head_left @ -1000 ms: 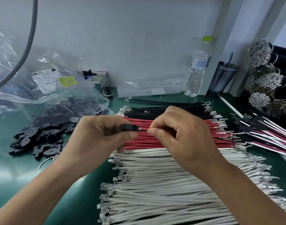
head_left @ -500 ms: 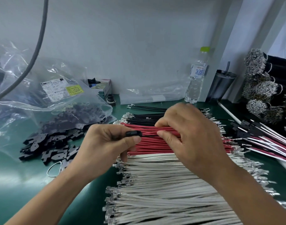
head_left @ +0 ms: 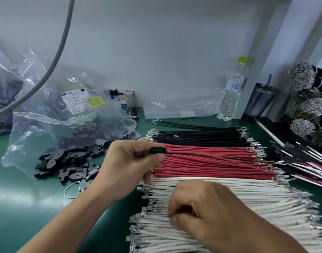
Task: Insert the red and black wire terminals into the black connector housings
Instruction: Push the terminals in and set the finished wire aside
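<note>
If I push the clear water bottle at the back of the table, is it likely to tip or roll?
The water bottle stands upright, tall and narrow, so a push near its green cap would probably tip it. It looks partly filled, which likely steadies the base somewhat. Once down, its round body could roll on the smooth green table, perhaps towards the dark tumbler beside it.

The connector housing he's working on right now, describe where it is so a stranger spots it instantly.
Find the red wires on the green bench. At their left end, the left hand pinches one black connector housing, a black wire trailing from it, unlike the loose pile beside the bag.
</note>
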`<state>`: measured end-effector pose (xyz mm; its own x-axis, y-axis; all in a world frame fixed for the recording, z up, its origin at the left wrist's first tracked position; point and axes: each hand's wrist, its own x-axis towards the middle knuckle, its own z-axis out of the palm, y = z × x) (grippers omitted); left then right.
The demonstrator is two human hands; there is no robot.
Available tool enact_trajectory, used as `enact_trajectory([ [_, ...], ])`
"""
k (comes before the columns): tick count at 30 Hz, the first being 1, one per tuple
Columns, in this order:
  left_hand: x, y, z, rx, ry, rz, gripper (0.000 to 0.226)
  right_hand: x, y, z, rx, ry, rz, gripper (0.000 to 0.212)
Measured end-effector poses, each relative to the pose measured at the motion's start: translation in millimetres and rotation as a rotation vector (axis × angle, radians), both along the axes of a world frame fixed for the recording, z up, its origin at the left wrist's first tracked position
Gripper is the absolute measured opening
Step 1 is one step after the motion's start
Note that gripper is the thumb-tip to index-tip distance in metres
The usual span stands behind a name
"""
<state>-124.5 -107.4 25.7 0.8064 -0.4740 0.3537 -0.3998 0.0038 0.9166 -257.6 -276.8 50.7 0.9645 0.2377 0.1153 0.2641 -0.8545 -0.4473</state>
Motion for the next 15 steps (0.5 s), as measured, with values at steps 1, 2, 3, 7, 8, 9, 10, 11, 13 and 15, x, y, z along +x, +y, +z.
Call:
enact_trajectory([
  [1,0.3,-0.2,-0.5,-0.004,0.005,-0.002,0.022,-0.1,-0.8,0.2,0.012,-0.019,-0.017,0.011],
  [2,0.8,-0.2,-0.8,-0.006,0.012,-0.003,0.021,0.0,-1.9,1.3,0.035,-0.038,-0.030,0.011],
  [3,1.6,-0.3,-1.0,-0.004,0.020,-0.003,0.021,0.6,-3.3,2.8,0.074,-0.059,-0.045,0.010],
  [7,2.6,1.0,-0.2,-0.020,0.049,-0.003,0.019,1.3,-11.5,5.4,0.135,-0.276,-0.201,0.007],
  [8,1.9,0.9,0.4,-0.025,0.046,-0.006,0.019,1.8,-13.9,5.6,0.071,-0.361,-0.253,0.008],
  [9,0.8,0.6,1.0,-0.029,0.042,-0.011,0.018,2.7,-15.9,5.6,0.026,-0.427,-0.297,0.009],
  [10,-0.6,0.4,1.8,-0.034,0.040,-0.019,0.017,3.7,-17.6,5.1,0.021,-0.468,-0.327,0.009],
  [11,-2.2,0.1,2.6,-0.043,0.041,-0.028,0.017,4.7,-19.2,4.0,0.053,-0.495,-0.336,0.009],
  [13,-4.6,0.0,4.5,-0.066,0.052,-0.046,0.018,5.9,-21.7,1.6,0.113,-0.533,-0.330,0.010],
  [15,-5.8,-0.2,6.1,-0.077,0.064,-0.067,0.019,7.3,-21.5,0.3,0.091,-0.569,-0.325,0.010],
])
